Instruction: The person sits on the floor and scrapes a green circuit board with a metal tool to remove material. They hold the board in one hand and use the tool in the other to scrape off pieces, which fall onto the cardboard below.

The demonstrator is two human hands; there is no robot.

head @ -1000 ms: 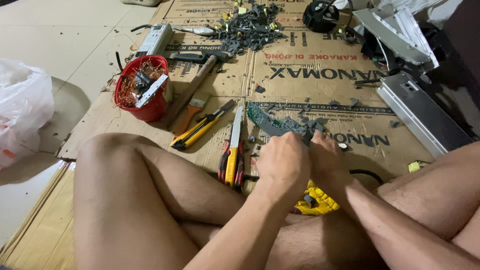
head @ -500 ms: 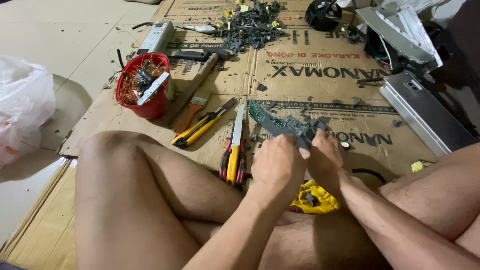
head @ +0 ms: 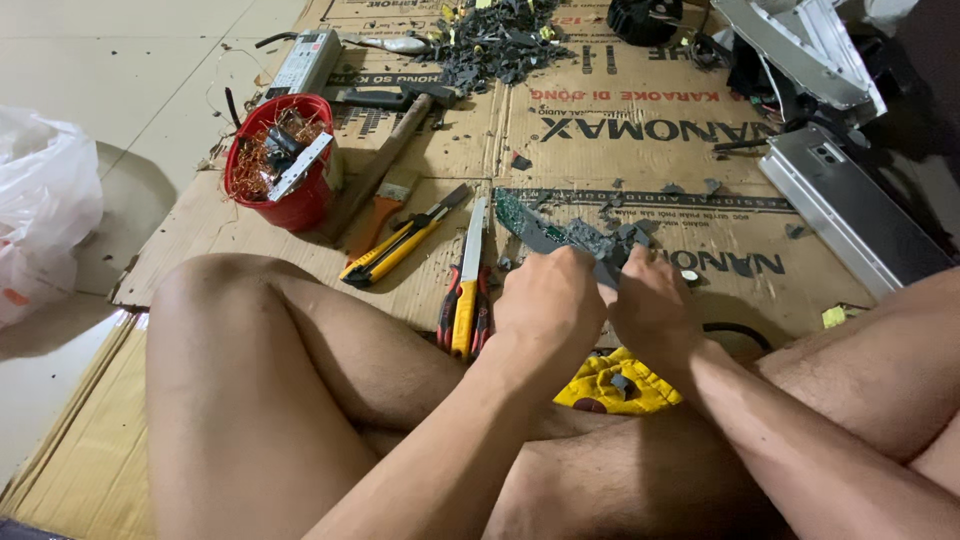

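While I sit cross-legged on the cardboard sheet (head: 640, 130), my left hand (head: 545, 300) and right hand (head: 650, 305) both clamp a broken green circuit board (head: 560, 235), fingers curled tight around its near edge, the board jutting toward 11 o'clock above the cardboard. At 9 o'clock from my left hand lie red-handled pliers (head: 467, 275), and just beyond them, yellow-handled cutters (head: 400, 245). Farther out at 10 o'clock stands a red bucket (head: 275, 170) of copper wire. Dark plastic scraps (head: 500, 40) pile up at 12 o'clock. Under my wrists, at 6 o'clock, sits a yellow cloth (head: 610, 385).
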